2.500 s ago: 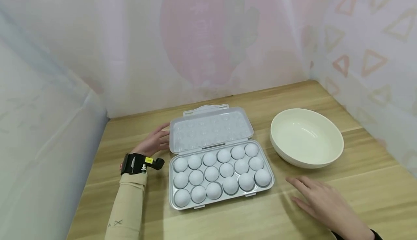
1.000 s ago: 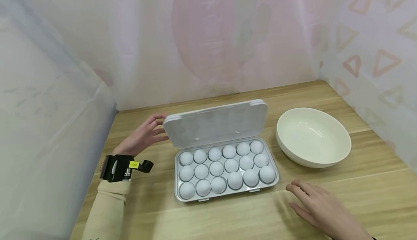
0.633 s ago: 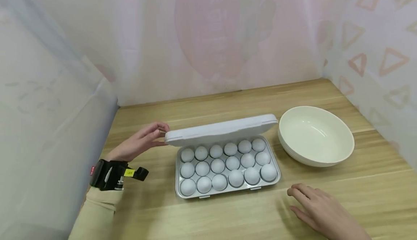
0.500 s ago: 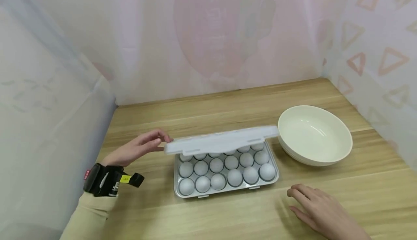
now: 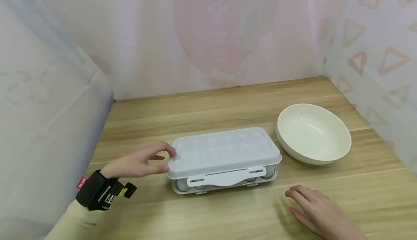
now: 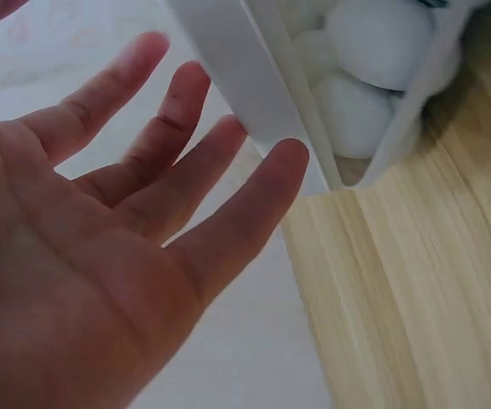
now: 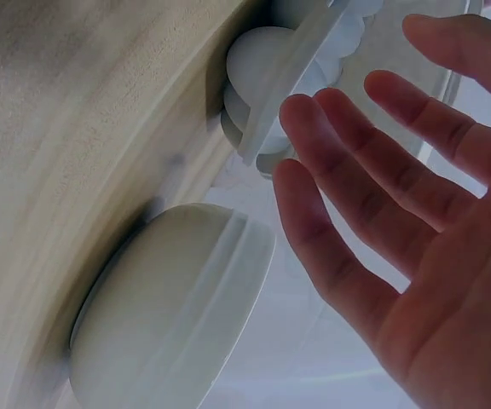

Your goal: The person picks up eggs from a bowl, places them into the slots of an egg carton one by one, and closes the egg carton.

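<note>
A white plastic egg box lies on the wooden table, its lid (image 5: 224,151) lowered over the eggs and the latch flap hanging at the front. Through the gap under the lid, a few white eggs (image 5: 183,185) show in the tray; the others are covered. My left hand (image 5: 140,162) touches the lid's left end, index fingertip on top and thumb at the front left corner. In the left wrist view its fingers (image 6: 254,200) extend loosely along the lid's edge. My right hand (image 5: 320,209) is apart from the box at the lower right, fingers relaxed, holding nothing.
A cream bowl (image 5: 314,135) stands right of the egg box, near its back right corner. Pale printed curtains (image 5: 215,33) close off the back and both sides of the wooden table (image 5: 146,117).
The lid has swung from lying open at the back, up and forward down over the eggs. My left hand has moved toward me with it. The right hand has barely moved.
</note>
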{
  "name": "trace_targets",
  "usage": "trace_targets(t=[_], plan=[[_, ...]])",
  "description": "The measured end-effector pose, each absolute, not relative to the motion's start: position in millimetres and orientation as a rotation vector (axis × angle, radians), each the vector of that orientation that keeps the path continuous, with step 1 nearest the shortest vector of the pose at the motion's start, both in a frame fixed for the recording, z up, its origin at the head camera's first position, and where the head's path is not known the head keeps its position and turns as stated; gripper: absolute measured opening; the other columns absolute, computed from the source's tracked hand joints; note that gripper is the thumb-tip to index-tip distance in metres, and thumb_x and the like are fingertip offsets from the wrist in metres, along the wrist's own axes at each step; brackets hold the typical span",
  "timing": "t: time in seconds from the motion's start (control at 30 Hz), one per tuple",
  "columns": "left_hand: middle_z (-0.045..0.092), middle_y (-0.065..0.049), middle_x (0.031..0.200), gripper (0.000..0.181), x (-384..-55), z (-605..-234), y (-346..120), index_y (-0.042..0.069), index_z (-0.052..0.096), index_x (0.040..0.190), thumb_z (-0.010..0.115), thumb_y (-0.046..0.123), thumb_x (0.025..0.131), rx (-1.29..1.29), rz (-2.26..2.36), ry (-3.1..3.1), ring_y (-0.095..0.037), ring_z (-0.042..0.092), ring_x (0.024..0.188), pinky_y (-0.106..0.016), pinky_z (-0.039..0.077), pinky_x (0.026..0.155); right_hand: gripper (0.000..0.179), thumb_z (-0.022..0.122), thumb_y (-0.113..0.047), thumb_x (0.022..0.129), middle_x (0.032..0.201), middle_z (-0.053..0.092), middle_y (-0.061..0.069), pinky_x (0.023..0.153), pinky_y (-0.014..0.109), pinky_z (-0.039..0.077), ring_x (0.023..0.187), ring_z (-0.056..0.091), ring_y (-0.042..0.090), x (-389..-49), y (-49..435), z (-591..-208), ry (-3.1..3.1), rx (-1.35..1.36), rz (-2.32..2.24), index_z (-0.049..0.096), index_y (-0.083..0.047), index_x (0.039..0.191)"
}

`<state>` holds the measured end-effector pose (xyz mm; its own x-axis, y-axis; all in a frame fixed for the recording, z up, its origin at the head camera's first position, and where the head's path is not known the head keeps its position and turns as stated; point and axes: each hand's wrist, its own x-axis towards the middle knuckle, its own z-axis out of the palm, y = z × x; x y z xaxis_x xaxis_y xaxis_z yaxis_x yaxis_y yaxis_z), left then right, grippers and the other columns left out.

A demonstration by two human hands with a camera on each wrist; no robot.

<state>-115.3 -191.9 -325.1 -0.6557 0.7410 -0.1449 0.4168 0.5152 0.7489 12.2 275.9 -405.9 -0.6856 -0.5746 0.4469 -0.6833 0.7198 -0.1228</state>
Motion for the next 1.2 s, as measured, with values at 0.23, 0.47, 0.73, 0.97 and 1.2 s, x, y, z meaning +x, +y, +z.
trace_targets(t=[0.23, 0.47, 0.73, 0.97, 1.2], plan=[[0.04, -0.002, 0.125, 0.059, -96, -330, -176, 0.018, 0.041, 0.13, 0.069, 0.031, 0.08, 1.073, 0.716, 2.479, -0.017, 0.048, 0.107, -0.042, 0.049, 0.087, 0.049, 0.029, -0.044, 0.098, 0.109, 0.06, 0.005, 0.075, 0.039, 0.05, 0.097, 0.056, 0.02, 10, 270, -402, -2.559, 0.946, 0.384, 0.06, -0.009, 0.113], [0.041, -0.007, 0.119, 0.076, -82, -340, -164, 0.02, 0.036, 0.137, 0.074, 0.031, 0.073, 1.218, 0.613, 2.57, -0.017, 0.046, 0.1, -0.038, 0.05, 0.08, 0.053, 0.027, -0.045, 0.098, 0.12, 0.054, 0.016, 0.075, 0.048, 0.042, 0.111, 0.047, 0.03, -2, 258, -403, -2.536, 0.93, 0.448, 0.053, -0.007, 0.125], [0.043, -0.013, 0.121, 0.072, -72, -346, -157, 0.028, 0.042, 0.134, 0.075, 0.034, 0.07, 1.223, 0.441, 2.648, -0.021, 0.045, 0.099, -0.038, 0.05, 0.077, 0.051, 0.032, -0.044, 0.096, 0.109, 0.052, 0.018, 0.079, 0.054, 0.041, 0.104, 0.046, 0.033, -12, 245, -406, -2.522, 0.888, 0.437, 0.053, -0.001, 0.115], [0.042, -0.016, 0.126, 0.069, -64, -355, -154, 0.028, 0.045, 0.132, 0.075, 0.037, 0.07, 1.186, 0.337, 2.69, -0.029, 0.047, 0.106, -0.044, 0.049, 0.083, 0.05, 0.048, -0.038, 0.091, 0.121, 0.049, 0.021, 0.082, 0.056, 0.041, 0.114, 0.043, 0.037, -17, 240, -412, -2.56, 0.91, 0.406, 0.048, -0.007, 0.13], [0.043, -0.014, 0.127, 0.066, -61, -361, -152, 0.024, 0.047, 0.13, 0.074, 0.034, 0.071, 1.225, 0.257, 2.744, -0.032, 0.039, 0.12, -0.053, 0.043, 0.091, 0.052, 0.061, -0.031, 0.08, 0.126, 0.048, 0.021, 0.088, 0.057, 0.037, 0.115, 0.042, 0.036, -17, 238, -418, -2.572, 0.942, 0.369, 0.052, -0.011, 0.127]])
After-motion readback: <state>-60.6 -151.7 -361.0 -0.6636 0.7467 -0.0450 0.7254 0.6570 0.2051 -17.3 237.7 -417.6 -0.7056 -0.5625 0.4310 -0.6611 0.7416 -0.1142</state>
